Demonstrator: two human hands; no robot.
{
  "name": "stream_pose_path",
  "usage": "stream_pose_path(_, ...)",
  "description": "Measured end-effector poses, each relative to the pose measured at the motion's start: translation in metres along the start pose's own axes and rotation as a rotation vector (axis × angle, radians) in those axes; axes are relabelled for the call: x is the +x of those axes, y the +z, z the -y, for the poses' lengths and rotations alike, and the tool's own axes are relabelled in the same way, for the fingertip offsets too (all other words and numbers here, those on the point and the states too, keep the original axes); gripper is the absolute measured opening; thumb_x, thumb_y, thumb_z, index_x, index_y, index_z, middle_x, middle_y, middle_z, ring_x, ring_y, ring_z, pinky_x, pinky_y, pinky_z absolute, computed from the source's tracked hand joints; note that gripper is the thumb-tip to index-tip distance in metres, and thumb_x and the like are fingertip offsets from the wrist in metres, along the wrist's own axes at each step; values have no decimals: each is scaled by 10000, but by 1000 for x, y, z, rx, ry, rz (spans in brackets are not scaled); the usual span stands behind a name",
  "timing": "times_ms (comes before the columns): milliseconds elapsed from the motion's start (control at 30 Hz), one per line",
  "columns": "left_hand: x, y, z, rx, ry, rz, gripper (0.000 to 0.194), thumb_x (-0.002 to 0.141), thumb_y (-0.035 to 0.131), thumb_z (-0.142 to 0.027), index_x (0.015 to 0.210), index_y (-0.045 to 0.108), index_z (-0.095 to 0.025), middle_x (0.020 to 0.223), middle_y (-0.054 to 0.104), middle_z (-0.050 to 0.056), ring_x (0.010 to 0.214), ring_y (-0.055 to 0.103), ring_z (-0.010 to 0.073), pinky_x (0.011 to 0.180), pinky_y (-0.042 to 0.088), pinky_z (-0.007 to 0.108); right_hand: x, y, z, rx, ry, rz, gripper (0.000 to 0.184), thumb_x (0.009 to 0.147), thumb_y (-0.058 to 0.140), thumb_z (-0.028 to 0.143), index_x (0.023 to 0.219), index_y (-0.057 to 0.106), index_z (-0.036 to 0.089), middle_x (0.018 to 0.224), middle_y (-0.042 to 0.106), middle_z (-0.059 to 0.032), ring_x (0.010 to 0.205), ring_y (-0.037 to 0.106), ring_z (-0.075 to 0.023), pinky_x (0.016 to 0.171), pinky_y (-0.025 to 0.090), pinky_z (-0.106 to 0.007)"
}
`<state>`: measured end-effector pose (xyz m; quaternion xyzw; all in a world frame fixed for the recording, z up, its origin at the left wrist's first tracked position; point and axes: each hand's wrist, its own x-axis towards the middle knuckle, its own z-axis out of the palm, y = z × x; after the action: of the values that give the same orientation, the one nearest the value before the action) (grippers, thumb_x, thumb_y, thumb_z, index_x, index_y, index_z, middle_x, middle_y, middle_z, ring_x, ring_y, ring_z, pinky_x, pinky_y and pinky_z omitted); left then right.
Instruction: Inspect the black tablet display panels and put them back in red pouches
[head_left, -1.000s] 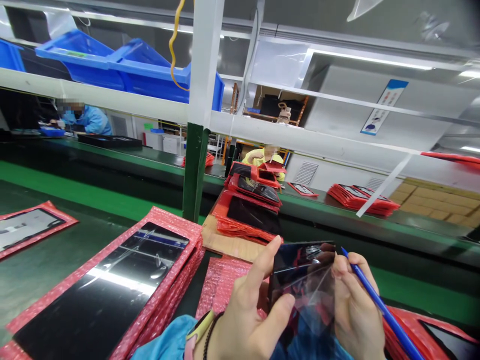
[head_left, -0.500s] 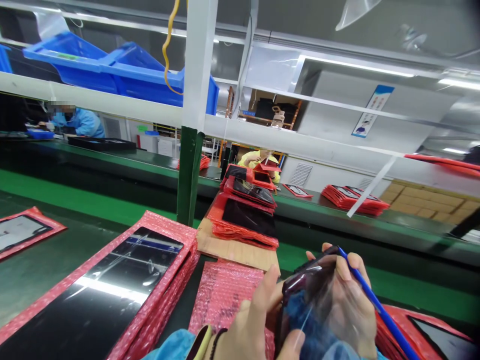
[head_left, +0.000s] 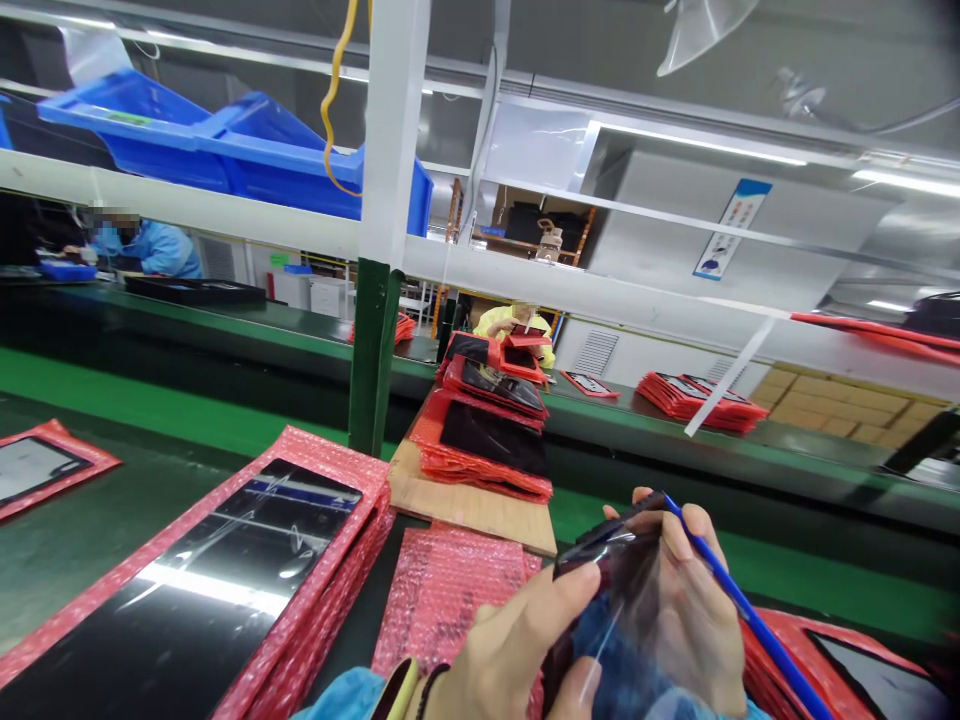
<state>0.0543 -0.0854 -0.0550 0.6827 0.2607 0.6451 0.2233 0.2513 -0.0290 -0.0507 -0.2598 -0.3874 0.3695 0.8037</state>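
Observation:
A dark glossy screen panel (head_left: 607, 590) with loose clear film (head_left: 649, 600) on its face is held up, tilted, at the lower right. My left hand (head_left: 517, 640) grips its left side, index finger laid along the upper edge and thumb on the face. The fingers of my right hand (head_left: 697, 600) are closed around the panel's right side and the film. A long blue stick-like tool (head_left: 757, 620) also sits in that hand, slanting from the panel's top corner down to the right. Below and left of the panel lies a pink bubble-wrap pouch (head_left: 450, 590).
A stack of bubble-wrap pouches topped by a black screen (head_left: 217, 570) lies at left. More red pouches (head_left: 487, 460) pile up on a wooden board (head_left: 472, 512); others (head_left: 847, 650) lie at right. A green post (head_left: 370, 360) and white rail (head_left: 600, 285) stand ahead. Co-workers sit beyond.
My left index finger has come down from a raised position onto the panel's upper edge. My right hand keeps its hold. The whole view has shifted slightly.

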Motion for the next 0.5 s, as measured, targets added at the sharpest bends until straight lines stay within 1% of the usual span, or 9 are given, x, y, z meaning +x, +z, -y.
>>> stream_pose_path(67,7,-3,1,-82,-29,49,800,726,686,-58,1378,449,-454,1299,642,-37,1064,681,252,927,565,299,0,1,3,-15,49,-12,363,634,801,260,883,537,272,730,549,57,739,603,-165,695,527,-310)
stream_pose_path(100,9,-4,3,-119,-79,89,783,724,694,-73,1382,460,-427,1290,649,-22,1073,674,252,938,555,298,0,2,5,-19,73,-28,373,609,817,240,864,547,268,685,537,72,674,586,-144,657,517,-278)
stream_pose_path(167,11,-7,9,-203,-201,179,802,703,729,-133,1420,441,-350,1310,631,31,1115,643,279,946,543,312,1,2,8,-26,114,-78,384,581,835,218,872,587,263,634,534,94,597,554,-108,609,494,-225)
stream_pose_path(233,12,-10,14,-331,-285,258,878,692,731,-165,1477,356,-284,1356,583,85,1163,600,315,970,520,351,2,1,9,-33,173,-201,438,547,849,228,929,636,258,674,613,91,640,587,-97,636,504,-193)
stream_pose_path(267,14,-11,16,-412,-299,290,899,704,713,-164,1498,304,-271,1360,569,102,1151,601,320,968,513,372,2,0,9,-37,209,-269,483,522,855,242,961,654,257,737,665,79,706,620,-101,672,514,-185)
stream_pose_path(333,18,-12,16,-599,-273,342,862,769,648,-164,1512,233,-300,1346,562,110,1056,643,292,927,520,395,3,-1,8,-35,276,-374,566,482,860,261,1015,670,270,896,728,59,863,656,-111,749,527,-178)
stream_pose_path(400,23,-12,15,-789,-221,366,761,844,587,-209,1502,229,-344,1353,547,107,977,665,258,872,524,394,2,-1,9,-23,311,-397,575,482,861,268,1027,677,293,973,736,65,941,659,-111,787,535,-183)
stream_pose_path(433,26,-12,14,-861,-206,363,710,870,573,-246,1493,249,-354,1371,532,105,992,658,258,873,515,395,1,0,10,-18,324,-392,555,496,858,268,1021,680,300,980,736,69,938,663,-113,787,542,-193)
stream_pose_path(500,30,-13,14,-940,-234,337,632,897,562,-304,1473,307,-352,1405,506,92,1128,595,281,955,460,412,0,4,12,-6,342,-377,495,531,848,263,995,682,307,962,735,68,886,675,-124,758,560,-221)
